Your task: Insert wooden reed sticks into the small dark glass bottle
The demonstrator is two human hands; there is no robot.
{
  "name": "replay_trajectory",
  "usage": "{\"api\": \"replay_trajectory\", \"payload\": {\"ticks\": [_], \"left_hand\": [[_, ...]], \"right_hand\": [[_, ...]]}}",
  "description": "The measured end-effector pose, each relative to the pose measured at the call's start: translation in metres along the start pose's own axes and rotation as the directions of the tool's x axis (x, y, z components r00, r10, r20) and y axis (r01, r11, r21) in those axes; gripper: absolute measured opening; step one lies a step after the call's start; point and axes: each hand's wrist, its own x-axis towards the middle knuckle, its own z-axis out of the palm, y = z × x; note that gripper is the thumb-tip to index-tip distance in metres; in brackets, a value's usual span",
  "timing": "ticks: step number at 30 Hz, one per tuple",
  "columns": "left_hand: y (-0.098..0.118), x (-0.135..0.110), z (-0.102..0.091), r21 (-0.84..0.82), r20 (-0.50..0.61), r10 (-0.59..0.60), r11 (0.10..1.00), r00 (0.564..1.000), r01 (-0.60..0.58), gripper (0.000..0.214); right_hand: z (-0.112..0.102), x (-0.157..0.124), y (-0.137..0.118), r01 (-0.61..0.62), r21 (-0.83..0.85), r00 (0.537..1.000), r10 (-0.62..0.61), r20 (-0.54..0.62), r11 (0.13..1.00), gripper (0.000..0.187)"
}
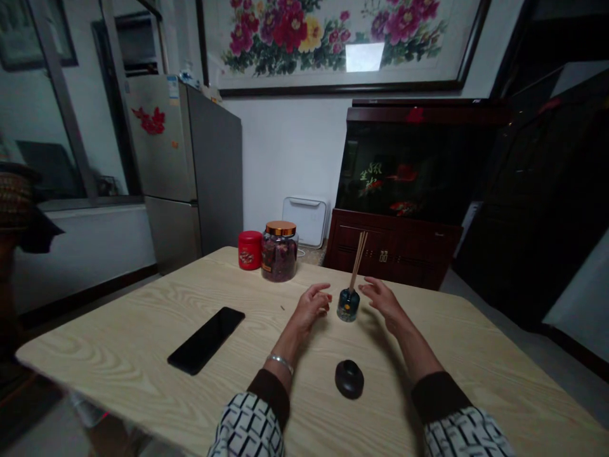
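Our left hand (309, 309) and right hand (384, 300) are just beside the bottle (349, 307), one on each side, with our fingers (320, 298) loose and holding nothing. The bottle stands upright on the tabletop (143, 324), with sticks (358, 263) poking out of its top. We seem to be at the reaching step, and a good hold calls for closing both hands gently.

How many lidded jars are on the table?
2: a red jar near the far edge of the table, and a glass jar just right of it.
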Motion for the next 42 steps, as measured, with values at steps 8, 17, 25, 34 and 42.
{"api": "replay_trajectory", "payload": {"ticks": [8, 17, 25, 34, 42], "left_hand": [[-0.065, 0.020, -0.025, 0.286, -0.079, 0.040, 0.958, 0.996, -0.016, 0.041], [-0.070, 0.003, -0.014, 0.521, 0.265, 0.090, 0.824, 0.960, -0.222, 0.090], [-0.058, -0.008, -0.001, 0.492, 0.327, 0.007, 0.852, 0.945, -0.176, 0.069], [-0.063, -0.006, -0.008, 0.571, 0.281, -0.006, 0.805, 0.960, -0.162, 0.078], [-0.060, -0.009, -0.005, 0.475, 0.318, 0.002, 0.865, 0.948, -0.161, 0.074]], "right_hand": [[0.046, 0.024, 0.069, 0.115, -0.244, 0.993, -0.109, 0.039, 0.963, 0.060], [0.036, -0.035, 0.047, 0.161, -0.171, 0.974, -0.129, 0.185, 0.972, 0.050], [0.052, -0.030, -0.007, 0.220, 0.197, 0.975, -0.224, -0.001, 0.955, 0.046], [-0.058, -0.007, -0.017, 0.096, -0.427, 0.986, -0.146, -0.085, 0.899, 0.036], [-0.068, -0.070, 0.072, 0.122, -0.983, 0.983, 0.119, 0.139, 0.138, 0.030]]}}
